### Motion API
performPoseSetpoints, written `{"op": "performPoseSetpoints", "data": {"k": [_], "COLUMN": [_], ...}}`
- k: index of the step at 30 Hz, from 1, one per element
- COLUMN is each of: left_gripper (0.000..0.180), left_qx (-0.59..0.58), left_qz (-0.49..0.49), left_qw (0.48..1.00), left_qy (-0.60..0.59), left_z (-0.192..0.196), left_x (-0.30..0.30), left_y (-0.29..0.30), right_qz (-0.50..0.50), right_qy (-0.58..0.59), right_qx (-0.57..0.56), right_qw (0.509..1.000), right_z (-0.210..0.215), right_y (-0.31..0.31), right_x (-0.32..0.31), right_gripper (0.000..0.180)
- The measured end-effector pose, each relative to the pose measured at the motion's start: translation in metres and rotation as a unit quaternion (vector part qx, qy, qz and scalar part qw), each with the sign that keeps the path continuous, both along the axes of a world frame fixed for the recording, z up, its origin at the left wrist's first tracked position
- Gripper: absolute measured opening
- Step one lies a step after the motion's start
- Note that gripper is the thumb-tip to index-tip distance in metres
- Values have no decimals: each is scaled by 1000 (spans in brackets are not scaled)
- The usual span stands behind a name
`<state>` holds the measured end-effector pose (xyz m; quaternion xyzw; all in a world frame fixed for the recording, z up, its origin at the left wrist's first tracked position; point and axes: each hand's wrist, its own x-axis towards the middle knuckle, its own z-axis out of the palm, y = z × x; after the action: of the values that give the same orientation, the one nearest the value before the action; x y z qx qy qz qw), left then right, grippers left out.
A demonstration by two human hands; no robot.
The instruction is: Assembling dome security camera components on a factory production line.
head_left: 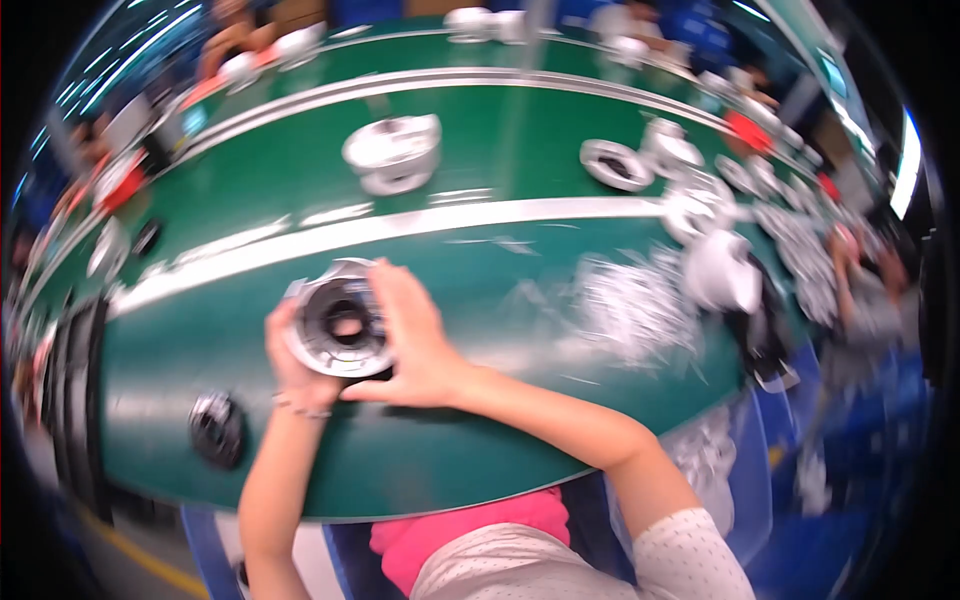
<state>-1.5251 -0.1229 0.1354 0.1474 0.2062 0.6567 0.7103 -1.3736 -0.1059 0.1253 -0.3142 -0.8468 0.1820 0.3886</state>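
Between my hands is a round silver-white ring-shaped housing point(325, 357) with a dark, hollow centre, held above the green work table point(450, 450). My left hand point(287, 362) is closed around its left and lower side. On the right side my right hand point(418, 338) grips it, fingers along the far edge and the thumb low near the bottom rim. A fingertip shows through the opening in the middle. To the left of my left forearm lies a black round part point(217, 430) on the table. Motion blur hides finer detail.
Thin white strips point(635, 305) lie heaped on the right, beside a white rounded part point(720, 272). Black stacked trays point(75, 400) border the left end. A white assembly point(393, 152) sits on the green conveyor point(500, 140) beyond a pale rail. Another person point(870, 300) is at far right.
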Motion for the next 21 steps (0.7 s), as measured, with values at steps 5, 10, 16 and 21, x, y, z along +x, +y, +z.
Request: {"op": "performPoseSetpoints", "data": {"k": [5, 10, 16, 21], "left_gripper": [44, 46, 33, 45], "left_qx": [-107, -79, -124, -16], "left_qz": [80, 86, 189, 369], "left_qw": [989, 990, 947, 737], "left_qy": [66, 74, 226, 565], "left_z": [-5, -50, -92, -22], "left_x": [-22, -66, -77, -72], "left_y": [87, 195, 242, 170], "right_qz": [-139, -418, -631, -624], "right_qy": [-31, -18, -170, -97], "right_qx": [127, 299, 77, 26], "right_qw": [982, 858, 753, 775], "right_z": [51, 92, 70, 50], "right_y": [15, 17, 9, 5], "right_x": [98, 236, 336, 384], "right_gripper": [55, 26, 33, 29]}}
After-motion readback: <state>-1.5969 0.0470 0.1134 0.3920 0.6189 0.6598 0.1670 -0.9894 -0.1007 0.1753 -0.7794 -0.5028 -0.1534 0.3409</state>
